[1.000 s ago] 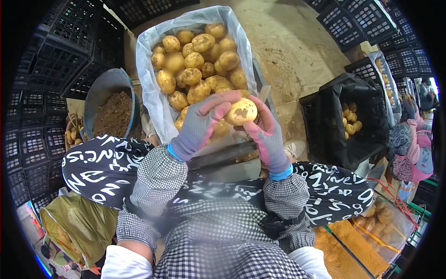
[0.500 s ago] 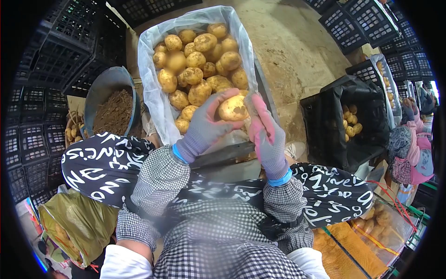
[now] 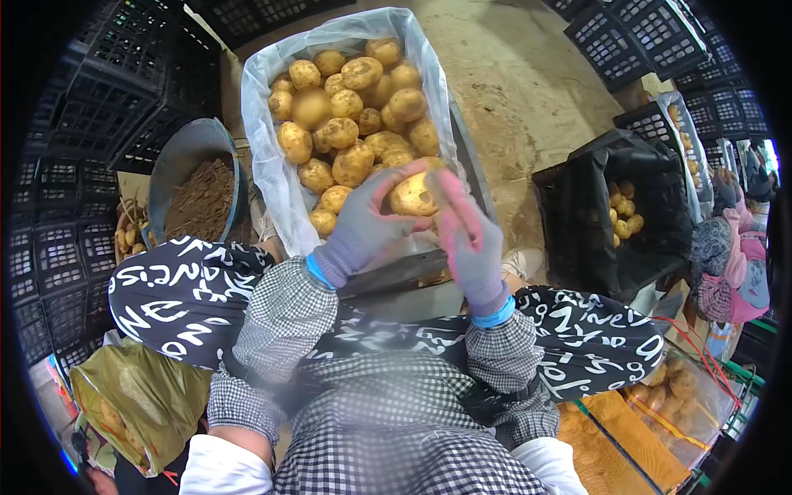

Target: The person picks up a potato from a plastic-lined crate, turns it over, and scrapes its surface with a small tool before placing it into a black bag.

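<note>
My left hand (image 3: 367, 216), in a grey and pink glove, is closed around a pale yellow potato (image 3: 413, 195) with brown patches. Against the right side of that potato rests my right hand (image 3: 474, 243), gloved alike, its fingers stretched out and smeared by motion at the tips. Just beyond both hands stands a crate lined with white plastic film (image 3: 266, 140), holding many potatoes (image 3: 353, 165). The held potato is over the crate's near right corner.
A blue tub (image 3: 155, 177) of soil stands left of the crate. To the right is a crate with black lining (image 3: 569, 223) and some potatoes. Stacked black crates (image 3: 124, 66) line the left side. Another person (image 3: 730, 260) is at far right. A yellow-green sack (image 3: 157, 388) sits lower left.
My right hand's fingers have shifted slightly left and across the potato's upper right side. The potato has turned a little in my left hand, and its brown patch shows differently.
</note>
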Demonstrator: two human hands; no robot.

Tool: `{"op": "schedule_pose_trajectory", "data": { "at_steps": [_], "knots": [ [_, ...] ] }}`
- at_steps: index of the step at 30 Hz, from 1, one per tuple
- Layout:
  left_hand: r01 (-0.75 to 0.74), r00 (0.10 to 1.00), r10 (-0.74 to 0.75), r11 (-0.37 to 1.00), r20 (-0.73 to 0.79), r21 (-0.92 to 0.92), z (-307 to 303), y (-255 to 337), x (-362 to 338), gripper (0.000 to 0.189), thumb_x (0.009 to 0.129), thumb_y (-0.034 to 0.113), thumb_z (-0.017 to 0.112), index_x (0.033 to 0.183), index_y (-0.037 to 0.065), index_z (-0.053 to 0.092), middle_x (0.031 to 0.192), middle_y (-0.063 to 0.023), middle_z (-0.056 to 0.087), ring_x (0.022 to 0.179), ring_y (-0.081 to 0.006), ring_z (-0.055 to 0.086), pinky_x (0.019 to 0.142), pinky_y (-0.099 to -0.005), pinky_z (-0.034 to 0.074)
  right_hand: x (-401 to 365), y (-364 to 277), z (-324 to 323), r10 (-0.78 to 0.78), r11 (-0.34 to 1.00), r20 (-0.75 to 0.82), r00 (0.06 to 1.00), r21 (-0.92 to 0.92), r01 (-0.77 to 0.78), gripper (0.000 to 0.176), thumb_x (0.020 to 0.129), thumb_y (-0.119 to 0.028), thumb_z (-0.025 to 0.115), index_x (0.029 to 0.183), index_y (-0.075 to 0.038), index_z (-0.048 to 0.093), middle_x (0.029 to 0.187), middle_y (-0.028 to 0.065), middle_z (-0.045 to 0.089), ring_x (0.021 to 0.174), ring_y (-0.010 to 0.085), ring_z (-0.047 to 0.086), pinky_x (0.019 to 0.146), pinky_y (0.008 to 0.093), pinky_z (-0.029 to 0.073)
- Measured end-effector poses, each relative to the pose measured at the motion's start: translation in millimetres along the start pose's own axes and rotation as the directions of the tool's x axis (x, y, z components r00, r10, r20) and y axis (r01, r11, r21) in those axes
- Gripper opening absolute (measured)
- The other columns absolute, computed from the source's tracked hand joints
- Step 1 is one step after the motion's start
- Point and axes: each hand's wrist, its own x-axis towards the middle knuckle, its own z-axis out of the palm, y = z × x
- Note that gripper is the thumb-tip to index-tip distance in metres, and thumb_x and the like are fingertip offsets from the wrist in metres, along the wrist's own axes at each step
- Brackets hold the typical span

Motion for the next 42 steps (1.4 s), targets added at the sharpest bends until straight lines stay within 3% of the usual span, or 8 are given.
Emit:
{"op": "schedule_pose_trajectory", "data": {
  "at_steps": [2,18,21,25,33,36,40,42],
  "knots": [
    [-0.022,1.000,0.022,0.999,-0.007,0.047,-2,-5,1,0.072,0.077,-0.002,0.076,0.143,0.009,0.048,0.109,-0.0043,0.061,0.061,-0.0028,0.053,0.052,-0.0169,0.044,-3,1,2,0.035,0.999,0.070,0.997,-0.038,-0.033,0.042,0.093,0.003,0.053,0.135,-0.002,0.055,0.127,0.0127,0.065,0.112,0.0158,0.062,0.093,0.0271,0.048],
    [-0.091,0.996,0.090,0.995,0.007,0.031,-10,-30,7,0.073,0.076,-0.004,0.077,0.142,0.007,0.048,0.132,-0.0042,0.054,0.078,-0.0054,0.060,0.063,-0.0186,0.051,-7,-6,7,0.161,0.986,0.155,0.975,-0.066,-0.152,0.036,0.094,0.002,0.053,0.130,0.001,0.059,0.121,0.0123,0.065,0.105,0.0155,0.063,0.094,0.0267,0.048],
    [-0.092,0.996,0.093,0.989,-0.004,0.115,-7,-19,6,0.072,0.076,-0.004,0.075,0.142,0.006,0.047,0.135,-0.0060,0.052,0.092,-0.0099,0.061,0.076,-0.0227,0.052,-7,2,1,0.098,0.954,0.102,0.990,0.275,-0.122,0.037,0.098,-0.003,0.051,0.134,0.003,0.053,0.111,0.0084,0.065,0.088,0.0109,0.061,0.077,0.0243,0.050],
    [-0.458,0.866,0.499,0.785,0.011,0.417,-3,-11,3,0.073,0.077,0.001,0.076,0.143,0.005,0.046,0.140,-0.0108,0.048,0.122,-0.0183,0.053,0.105,-0.0321,0.042,5,6,-23,0.282,0.889,0.147,0.948,0.330,-0.316,0.049,0.100,-0.021,0.052,0.142,0.002,0.043,0.113,0.0075,0.062,0.086,0.0113,0.061,0.072,0.0236,0.051],
    [-0.402,0.915,0.395,0.909,0.083,0.112,1,-9,0,0.076,0.075,0.015,0.082,0.141,0.004,0.047,0.142,-0.0128,0.049,0.132,-0.0244,0.047,0.112,-0.0348,0.036,12,-15,-17,0.258,0.778,0.252,0.933,0.518,-0.355,0.095,0.076,-0.033,0.084,0.147,-0.001,0.030,0.136,0.0102,0.049,0.121,0.0194,0.053,0.099,0.0319,0.047],
    [-0.302,0.944,0.313,0.947,0.106,-0.110,-2,-6,-3,0.064,0.080,0.012,0.078,0.137,0.002,0.051,0.141,-0.0114,0.049,0.130,-0.0229,0.048,0.111,-0.0343,0.038,11,-11,-15,0.240,0.682,0.229,0.943,0.651,-0.332,0.076,0.077,-0.003,0.076,0.143,-0.003,0.038,0.132,0.0117,0.051,0.119,0.0228,0.055,0.098,0.0391,0.051],
    [-0.170,0.948,0.269,0.882,0.173,-0.440,3,-4,-11,0.038,0.087,0.004,0.069,0.124,-0.002,0.062,0.140,-0.0116,0.050,0.125,-0.0213,0.052,0.106,-0.0322,0.043,11,-15,-14,0.269,0.689,0.247,0.931,0.626,-0.365,0.069,0.080,-0.007,0.075,0.141,-0.003,0.042,0.129,0.0116,0.054,0.116,0.0206,0.056,0.094,0.0359,0.052],
    [-0.354,0.926,0.372,0.917,0.067,-0.185,8,-16,-4,0.029,0.089,-0.002,0.063,0.118,-0.005,0.064,0.138,-0.0131,0.051,0.122,-0.0216,0.054,0.103,-0.0311,0.045,7,-3,-29,0.343,0.745,0.208,0.916,0.534,-0.400,0.063,0.084,-0.012,0.073,0.139,-0.002,0.044,0.127,0.0106,0.056,0.112,0.0189,0.058,0.091,0.0340,0.052]
  ]
}}
